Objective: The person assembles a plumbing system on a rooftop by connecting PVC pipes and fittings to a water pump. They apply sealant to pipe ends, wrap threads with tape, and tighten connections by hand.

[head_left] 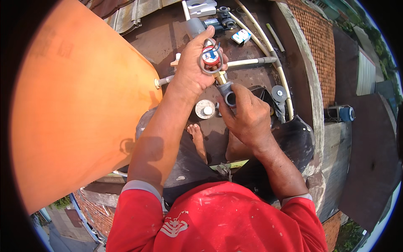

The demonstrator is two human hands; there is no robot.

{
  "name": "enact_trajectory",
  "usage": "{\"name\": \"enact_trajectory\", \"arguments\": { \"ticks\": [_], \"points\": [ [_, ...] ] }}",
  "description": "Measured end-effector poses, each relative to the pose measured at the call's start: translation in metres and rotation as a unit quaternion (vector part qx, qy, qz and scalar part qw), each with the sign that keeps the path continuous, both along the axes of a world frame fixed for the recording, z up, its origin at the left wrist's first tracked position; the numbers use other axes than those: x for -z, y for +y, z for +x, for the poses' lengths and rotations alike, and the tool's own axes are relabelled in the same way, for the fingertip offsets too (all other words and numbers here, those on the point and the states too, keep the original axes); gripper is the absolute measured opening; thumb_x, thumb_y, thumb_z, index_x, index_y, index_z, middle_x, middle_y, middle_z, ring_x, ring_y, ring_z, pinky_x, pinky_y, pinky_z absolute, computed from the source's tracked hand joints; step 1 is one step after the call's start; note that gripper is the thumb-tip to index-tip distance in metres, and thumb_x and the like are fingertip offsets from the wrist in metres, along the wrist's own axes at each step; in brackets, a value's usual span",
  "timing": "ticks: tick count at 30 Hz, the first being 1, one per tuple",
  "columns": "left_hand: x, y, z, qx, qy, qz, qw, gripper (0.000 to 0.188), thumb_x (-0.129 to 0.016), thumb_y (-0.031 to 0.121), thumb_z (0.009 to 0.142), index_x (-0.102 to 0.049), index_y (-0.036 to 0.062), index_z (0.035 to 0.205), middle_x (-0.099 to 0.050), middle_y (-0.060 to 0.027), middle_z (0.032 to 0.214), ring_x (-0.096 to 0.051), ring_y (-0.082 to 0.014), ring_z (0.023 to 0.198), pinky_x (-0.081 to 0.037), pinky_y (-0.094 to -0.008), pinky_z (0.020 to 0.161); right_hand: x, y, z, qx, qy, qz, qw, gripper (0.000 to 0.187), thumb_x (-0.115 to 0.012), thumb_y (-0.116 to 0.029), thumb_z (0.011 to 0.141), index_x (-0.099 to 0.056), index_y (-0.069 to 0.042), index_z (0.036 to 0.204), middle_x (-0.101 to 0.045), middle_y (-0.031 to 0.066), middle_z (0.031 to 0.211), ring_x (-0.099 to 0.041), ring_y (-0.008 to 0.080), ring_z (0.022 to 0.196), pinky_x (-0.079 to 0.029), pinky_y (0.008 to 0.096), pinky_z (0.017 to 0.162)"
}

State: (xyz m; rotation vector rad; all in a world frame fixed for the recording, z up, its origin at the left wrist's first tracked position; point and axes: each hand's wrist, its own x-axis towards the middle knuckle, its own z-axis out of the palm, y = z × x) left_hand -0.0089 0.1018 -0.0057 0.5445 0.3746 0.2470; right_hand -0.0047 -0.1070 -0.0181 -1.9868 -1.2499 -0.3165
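My left hand (194, 61) is wrapped around a flow switch-like device (210, 56), which has a red rim, a blue arrow on its face and a loop of grey cable. A brass fitting (220, 77) joins its lower end to a grey plastic pipe fitting (229, 98), whose round opening faces me. With thumb and fingers, my right hand (251, 113) grips this grey fitting. Another grey pipe piece (194, 27) shows just beyond my left thumb; whether it belongs to the held assembly I cannot tell.
A large orange tank (79, 109) fills the left side, a short grey pipe stub (165, 80) at its wall. Cream pipes (283, 80) run along the right by a low wall (308, 80). Beyond lie a dark pump (222, 22) and small box (241, 36). A round can (205, 109) stands near my foot.
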Motion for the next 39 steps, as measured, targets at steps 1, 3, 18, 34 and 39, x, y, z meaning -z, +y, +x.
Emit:
{"name": "enact_trajectory", "arguments": {
  "ticks": [1, 3, 18, 34, 39],
  "points": [
    [-0.001, -0.001, -0.001, -0.01, 0.019, 0.0, 1.0, 0.037, -0.08, 0.038, 0.101, -0.068, 0.0084, 0.083, -0.069, -0.0108, 0.071, -0.069, -0.0274, 0.067, -0.055, -0.0398, 0.06, -0.004, -0.002, 0.001, -0.023, 0.022, -0.019, 0.999, 0.037, -0.085, -0.021, 0.093, -0.065, 0.0, 0.115, -0.071, 0.0169, 0.084, -0.075, 0.035, 0.071, -0.06, 0.0432, 0.063],
    [-0.001, -0.004, -0.003, -0.031, 0.058, 0.0, 0.998, 0.038, -0.081, 0.039, 0.1, -0.068, 0.0076, 0.084, -0.07, -0.0119, 0.072, -0.07, -0.0294, 0.071, -0.058, -0.0397, 0.064, -0.018, -0.011, 0.006, -0.067, 0.066, -0.057, 0.994, 0.037, -0.082, -0.024, 0.096, -0.066, 0.001, 0.116, -0.074, 0.0179, 0.088, -0.077, 0.0343, 0.074, -0.061, 0.0423, 0.065],
    [-0.017, -0.046, -0.009, 0.037, -0.019, 0.16, 0.986, 0.014, -0.081, 0.013, 0.1, -0.071, 0.0031, 0.103, -0.074, -0.0091, 0.093, -0.077, -0.0275, 0.1, -0.067, -0.0433, 0.092, 0.007, -0.002, 0.032, 0.076, 0.314, -0.056, 0.945, 0.032, -0.076, -0.02, 0.089, -0.073, 0.003, 0.11, -0.075, 0.0222, 0.082, -0.078, 0.0386, 0.08, -0.058, 0.0495, 0.075],
    [-0.011, -0.078, -0.008, -0.081, -0.029, 0.286, 0.954, 0.017, -0.08, 0.001, 0.096, -0.063, 0.0029, 0.097, -0.071, -0.0121, 0.079, -0.073, -0.022, 0.073, -0.062, -0.0369, 0.069, 0.024, 0.011, 0.046, 0.056, 0.329, -0.049, 0.941, 0.023, -0.077, -0.017, 0.082, -0.079, 0.003, 0.095, -0.075, 0.0288, 0.083, -0.076, 0.0472, 0.082, -0.06, 0.0539, 0.08],
    [-0.02, -0.085, -0.019, -0.028, -0.044, 0.296, 0.954, 0.019, -0.079, -0.007, 0.092, -0.062, 0.002, 0.096, -0.071, -0.0109, 0.079, -0.074, -0.0189, 0.069, -0.062, -0.0319, 0.064, 0.019, -0.001, 0.037, 0.001, 0.424, -0.04, 0.905, 0.025, -0.081, -0.021, 0.085, -0.08, 0.002, 0.095, -0.076, 0.0281, 0.084, -0.077, 0.0447, 0.084, -0.06, 0.0507, 0.077]
  ]
}}
